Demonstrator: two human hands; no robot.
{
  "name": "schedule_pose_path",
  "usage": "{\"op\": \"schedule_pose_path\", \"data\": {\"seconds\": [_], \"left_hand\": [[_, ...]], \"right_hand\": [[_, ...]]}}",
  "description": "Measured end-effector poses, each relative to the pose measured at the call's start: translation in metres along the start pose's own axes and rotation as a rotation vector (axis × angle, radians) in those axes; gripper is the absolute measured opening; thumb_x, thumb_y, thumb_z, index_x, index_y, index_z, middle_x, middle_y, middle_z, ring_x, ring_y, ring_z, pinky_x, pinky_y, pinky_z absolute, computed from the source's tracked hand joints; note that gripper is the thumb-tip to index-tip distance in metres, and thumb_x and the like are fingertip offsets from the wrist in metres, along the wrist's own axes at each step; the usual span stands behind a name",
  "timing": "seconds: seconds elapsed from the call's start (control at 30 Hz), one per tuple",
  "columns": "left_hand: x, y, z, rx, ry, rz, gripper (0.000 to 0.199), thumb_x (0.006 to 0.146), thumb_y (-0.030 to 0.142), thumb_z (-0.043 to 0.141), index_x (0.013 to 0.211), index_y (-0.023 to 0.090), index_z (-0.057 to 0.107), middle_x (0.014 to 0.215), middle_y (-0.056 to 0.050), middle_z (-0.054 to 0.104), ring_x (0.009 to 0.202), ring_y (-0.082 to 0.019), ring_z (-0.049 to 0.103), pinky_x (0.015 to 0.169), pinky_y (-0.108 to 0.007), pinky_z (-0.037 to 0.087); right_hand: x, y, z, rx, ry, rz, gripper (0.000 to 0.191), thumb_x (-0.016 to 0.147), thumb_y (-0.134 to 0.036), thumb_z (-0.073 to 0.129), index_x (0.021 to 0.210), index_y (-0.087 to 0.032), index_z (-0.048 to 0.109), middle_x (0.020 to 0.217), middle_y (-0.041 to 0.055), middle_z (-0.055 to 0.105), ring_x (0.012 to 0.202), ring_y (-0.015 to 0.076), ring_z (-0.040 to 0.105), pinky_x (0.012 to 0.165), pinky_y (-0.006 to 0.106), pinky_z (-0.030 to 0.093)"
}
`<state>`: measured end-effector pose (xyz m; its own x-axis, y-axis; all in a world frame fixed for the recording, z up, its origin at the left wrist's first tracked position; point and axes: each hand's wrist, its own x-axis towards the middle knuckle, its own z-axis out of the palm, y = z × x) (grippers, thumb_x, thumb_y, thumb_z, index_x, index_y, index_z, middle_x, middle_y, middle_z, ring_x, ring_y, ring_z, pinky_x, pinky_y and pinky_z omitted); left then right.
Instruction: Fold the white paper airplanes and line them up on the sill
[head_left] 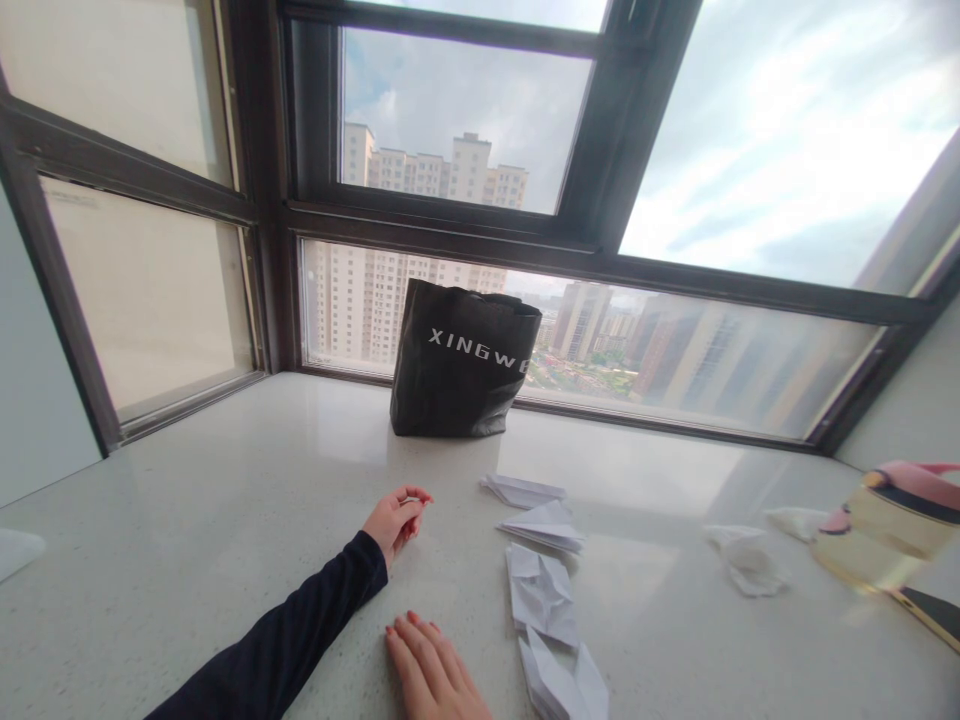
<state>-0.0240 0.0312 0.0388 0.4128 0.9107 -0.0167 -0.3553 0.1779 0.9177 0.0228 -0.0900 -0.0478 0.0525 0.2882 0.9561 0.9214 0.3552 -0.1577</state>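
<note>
My left hand (397,522), in a dark sleeve, is just above or on the pale speckled counter (225,520), its fingers curled with thumb and fingertips close together. Whether anything small is between them cannot be made out. Nearer to me, my right hand (433,668) lies flat, palm down, fingers stretched out and holding nothing. To its right is a column of folded white papers: a narrow one (525,491), a pointed one (544,527), a square one (541,592) and one with raised flaps (564,680). Neither hand touches them.
A black bag (465,375) with white lettering stands by the window. Crumpled white tissue (748,560) lies at the right, near a yellow and pink container (889,525) and a dark phone-like object (930,612). Something white (19,550) sits at the left edge.
</note>
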Motion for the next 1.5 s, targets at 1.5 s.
{"op": "schedule_pose_path", "data": {"seconds": [1.5], "left_hand": [[0.001, -0.003, -0.002, 0.006, -0.003, -0.009, 0.017, 0.051, 0.022, 0.056, 0.065, 0.015, 0.051, 0.036, 0.008, 0.041, 0.029, -0.003, 0.029, 0.033, -0.017, 0.015]], "right_hand": [[-0.007, 0.005, 0.001, -0.027, -0.113, -0.058, 0.049, 0.09, -0.022, 0.01, 0.097, -0.02, 0.058, 0.083, 0.0043, 0.067, 0.081, 0.0138, 0.062, 0.074, 0.023, 0.049]]}}
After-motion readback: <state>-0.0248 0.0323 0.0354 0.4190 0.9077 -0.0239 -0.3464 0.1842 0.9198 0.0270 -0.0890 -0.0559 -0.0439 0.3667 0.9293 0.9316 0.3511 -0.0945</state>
